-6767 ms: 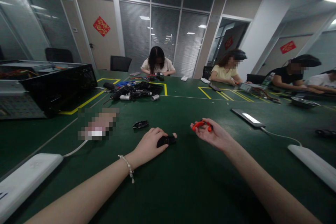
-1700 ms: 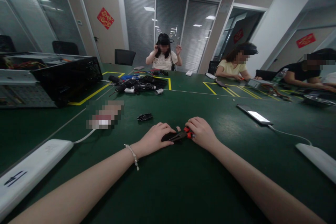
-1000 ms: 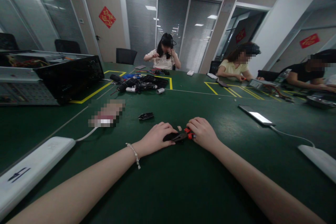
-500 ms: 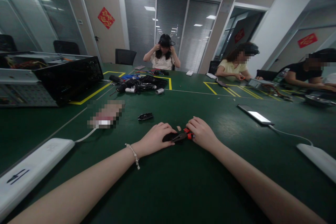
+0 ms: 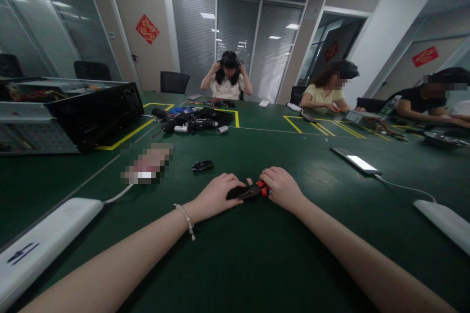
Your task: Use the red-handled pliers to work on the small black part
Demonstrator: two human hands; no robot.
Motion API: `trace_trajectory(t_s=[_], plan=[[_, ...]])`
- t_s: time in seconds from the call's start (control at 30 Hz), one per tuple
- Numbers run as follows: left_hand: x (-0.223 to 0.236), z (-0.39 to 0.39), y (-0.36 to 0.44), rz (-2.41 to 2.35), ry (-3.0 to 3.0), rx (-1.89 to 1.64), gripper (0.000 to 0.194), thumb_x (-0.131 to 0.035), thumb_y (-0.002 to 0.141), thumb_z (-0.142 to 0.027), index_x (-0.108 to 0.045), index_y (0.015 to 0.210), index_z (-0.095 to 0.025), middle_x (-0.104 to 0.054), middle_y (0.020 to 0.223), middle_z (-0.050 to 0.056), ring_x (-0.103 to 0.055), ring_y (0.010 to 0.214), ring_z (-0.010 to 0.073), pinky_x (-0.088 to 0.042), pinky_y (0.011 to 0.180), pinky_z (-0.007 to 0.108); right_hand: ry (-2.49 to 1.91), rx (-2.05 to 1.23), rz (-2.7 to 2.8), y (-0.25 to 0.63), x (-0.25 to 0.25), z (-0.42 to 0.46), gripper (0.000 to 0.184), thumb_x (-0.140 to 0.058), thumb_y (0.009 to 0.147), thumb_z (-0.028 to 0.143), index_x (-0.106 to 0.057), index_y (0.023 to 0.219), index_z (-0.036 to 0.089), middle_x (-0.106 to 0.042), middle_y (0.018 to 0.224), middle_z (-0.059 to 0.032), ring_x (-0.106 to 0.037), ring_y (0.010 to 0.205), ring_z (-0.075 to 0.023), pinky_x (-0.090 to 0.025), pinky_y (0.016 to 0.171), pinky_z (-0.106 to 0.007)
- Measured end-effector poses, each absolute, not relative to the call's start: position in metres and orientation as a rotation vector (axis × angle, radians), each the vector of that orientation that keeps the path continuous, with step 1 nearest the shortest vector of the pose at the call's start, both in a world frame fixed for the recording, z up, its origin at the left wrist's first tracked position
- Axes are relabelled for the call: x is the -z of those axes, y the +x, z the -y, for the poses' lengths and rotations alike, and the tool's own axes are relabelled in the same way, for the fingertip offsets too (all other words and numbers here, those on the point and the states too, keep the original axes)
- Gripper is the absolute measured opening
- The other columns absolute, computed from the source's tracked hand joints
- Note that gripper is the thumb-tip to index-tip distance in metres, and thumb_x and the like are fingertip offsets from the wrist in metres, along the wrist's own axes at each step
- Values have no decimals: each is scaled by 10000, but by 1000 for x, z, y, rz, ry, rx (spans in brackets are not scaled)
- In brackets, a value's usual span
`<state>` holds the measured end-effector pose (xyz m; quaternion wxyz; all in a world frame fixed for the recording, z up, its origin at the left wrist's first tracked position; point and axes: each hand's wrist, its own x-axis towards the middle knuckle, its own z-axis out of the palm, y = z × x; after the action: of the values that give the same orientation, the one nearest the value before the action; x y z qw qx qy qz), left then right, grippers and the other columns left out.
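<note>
My right hand [image 5: 283, 187] is closed around the red handles of a pair of pliers [image 5: 251, 192]. The pliers' dark jaws point left and meet a small black part [image 5: 236, 192], which my left hand [image 5: 217, 194] grips between thumb and fingers. The exact kind of this black part cannot be made out, as my fingers cover much of it. Just beyond the jaws lies a small pale piece [image 5: 249, 181] on the green table [image 5: 235, 254]. A black plastic shell-like piece [image 5: 202, 165] rests beyond my left hand.
A computer case [image 5: 95, 117] stands at the left. Tools and cables [image 5: 194, 118] are heaped farther back. White power banks [image 5: 47, 230] flank my arms, cabled to phones; one phone [image 5: 354, 160] lies at right. Across the table sit several people, one person [image 5: 227, 78] directly opposite.
The whole view has shifted slightly. My hands keep the same grip on the pliers and the black part, with no clear movement between them.
</note>
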<state>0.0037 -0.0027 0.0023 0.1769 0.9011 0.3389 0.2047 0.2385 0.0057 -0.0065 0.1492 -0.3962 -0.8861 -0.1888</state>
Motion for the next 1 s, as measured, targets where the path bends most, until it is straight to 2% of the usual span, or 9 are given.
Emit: trace_trajectory(t_s=[0.77,1.0], plan=[[-1,2,5,-941,2563,-594,327,-598,754,-292,-512,1065,-238,-526,1008,21,-480,916,186,-386,791,316,-1155,560,2538,239,6,-4,230,-498,615,79,-555,824,155,-563,847,-69,-457,792,-191,-349,739,-310],[-8,-2,-6,-838,2471,-502,470,-617,727,-321,-451,1164,-277,-475,1112,29,-453,1004,204,-369,858,347,-1159,557,2536,239,6,-4,226,-508,620,84,-553,829,158,-566,856,-64,-461,794,-187,-350,748,-309]])
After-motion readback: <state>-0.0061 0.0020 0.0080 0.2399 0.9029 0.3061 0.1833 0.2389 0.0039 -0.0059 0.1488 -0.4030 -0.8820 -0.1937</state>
